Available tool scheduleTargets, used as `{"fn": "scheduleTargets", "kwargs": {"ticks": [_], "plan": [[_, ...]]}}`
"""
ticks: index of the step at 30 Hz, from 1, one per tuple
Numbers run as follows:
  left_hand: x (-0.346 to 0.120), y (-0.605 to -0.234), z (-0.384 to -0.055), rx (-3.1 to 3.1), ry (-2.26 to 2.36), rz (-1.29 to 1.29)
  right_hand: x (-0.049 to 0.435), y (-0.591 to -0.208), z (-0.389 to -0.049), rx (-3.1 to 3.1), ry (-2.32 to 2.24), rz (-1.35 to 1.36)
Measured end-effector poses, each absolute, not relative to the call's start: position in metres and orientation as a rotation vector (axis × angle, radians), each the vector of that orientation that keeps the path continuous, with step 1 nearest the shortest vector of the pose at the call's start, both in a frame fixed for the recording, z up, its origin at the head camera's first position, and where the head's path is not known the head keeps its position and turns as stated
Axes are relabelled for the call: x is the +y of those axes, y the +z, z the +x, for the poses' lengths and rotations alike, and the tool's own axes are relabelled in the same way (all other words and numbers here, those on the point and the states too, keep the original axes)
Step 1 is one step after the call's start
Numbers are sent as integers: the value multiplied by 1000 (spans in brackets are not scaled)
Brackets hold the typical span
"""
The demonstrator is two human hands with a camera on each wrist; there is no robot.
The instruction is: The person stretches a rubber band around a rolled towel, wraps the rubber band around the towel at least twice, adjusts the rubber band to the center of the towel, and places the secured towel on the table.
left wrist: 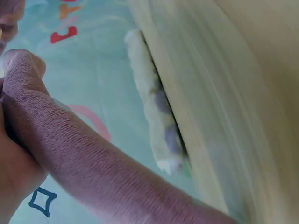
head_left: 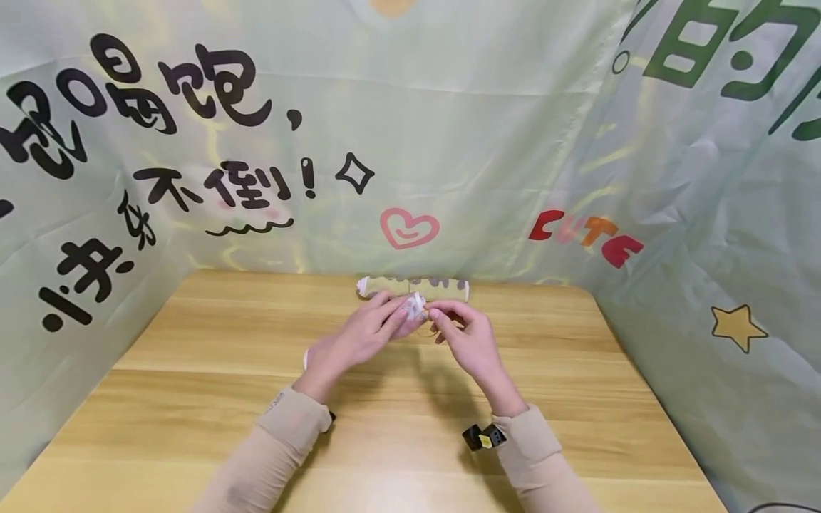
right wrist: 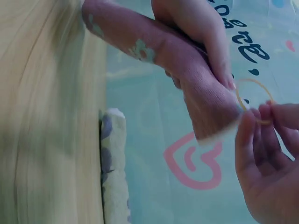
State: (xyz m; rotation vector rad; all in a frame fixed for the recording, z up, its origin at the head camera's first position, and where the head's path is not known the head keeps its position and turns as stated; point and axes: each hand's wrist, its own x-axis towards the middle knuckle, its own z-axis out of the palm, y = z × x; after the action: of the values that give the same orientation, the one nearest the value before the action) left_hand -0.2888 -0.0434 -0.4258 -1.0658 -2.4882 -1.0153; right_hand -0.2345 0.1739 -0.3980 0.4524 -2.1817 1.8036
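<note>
A pink rolled-up cloth with pale flower prints [head_left: 409, 319] is held up off the table by my left hand [head_left: 362, 333], whose fingers wrap round it near its far end. In the right wrist view, the pink roll [right wrist: 161, 51] tilts across the upper middle. My right hand [head_left: 471, 340] is close to that roll's end and pinches a thin yellow rubber band [right wrist: 252, 80] between thumb and fingers. The band forms a loop beside the roll's end; whether it touches the cloth I cannot tell. The left wrist view shows the long pink roll [left wrist: 103, 163] slanting downward.
A second rolled cloth, yellowish with grey patches [head_left: 442, 288], lies along the back edge of the wooden table [head_left: 545, 342]. A dark line crosses its middle. Printed fabric walls [head_left: 487, 142] stand behind and at both sides.
</note>
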Motion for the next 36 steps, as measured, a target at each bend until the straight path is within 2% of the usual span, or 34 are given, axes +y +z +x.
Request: {"fn": "scheduleTargets", "kwargs": {"ticks": [8,20,28,32,36], "plan": [[-21,-430,-280,-2307,-1218,-1122,172,-400,-236,-2046,1652,383],[-12,-432,-271,-2384,-1238,-996,175,-407,-237,-1976,1702,440],[-12,-431,-276,-2128,-1393,-1019,177,-405,-239,-2010,1694,412],[-16,-426,-276,-2044,-1505,-1090,181,-405,-240,-2009,1671,483],[-24,-418,-273,-2046,-1690,-1101,188,-406,-243,-1975,1509,680]]}}
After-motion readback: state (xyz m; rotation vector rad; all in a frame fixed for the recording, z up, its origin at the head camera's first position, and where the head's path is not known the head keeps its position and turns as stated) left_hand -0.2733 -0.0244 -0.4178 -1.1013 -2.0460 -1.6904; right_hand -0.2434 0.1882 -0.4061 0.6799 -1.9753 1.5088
